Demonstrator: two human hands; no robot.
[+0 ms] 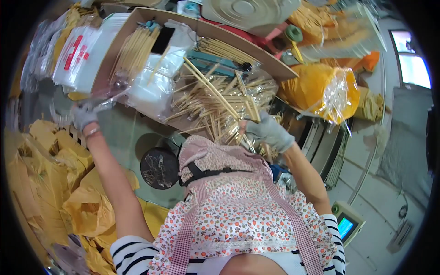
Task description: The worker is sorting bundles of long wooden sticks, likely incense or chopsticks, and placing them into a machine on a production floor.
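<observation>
My left hand (85, 117), in a grey glove, reaches out to the left with bent fingers. Thin clear plastic (106, 104) shows at its fingertips, a bag by its look, though the fingers are partly blurred. Closed on several thin wooden sticks (211, 88), my gloved right hand (269, 134) is at the near right of the cardboard box. The longest of these sticks slant up and left over a loose heap of wooden sticks (201, 103), some in clear wrapping. The fingertips of this hand are partly hidden by the sticks.
The cardboard box (270, 64) also holds a bundle of long sticks (136, 49) and clear bags (153, 87). White plastic bags (75, 57) lie left of it. Yellow sacks (98, 206) are at the lower left, a round dark stool (159, 168) near my lap, a yellow bag (321, 89) at right.
</observation>
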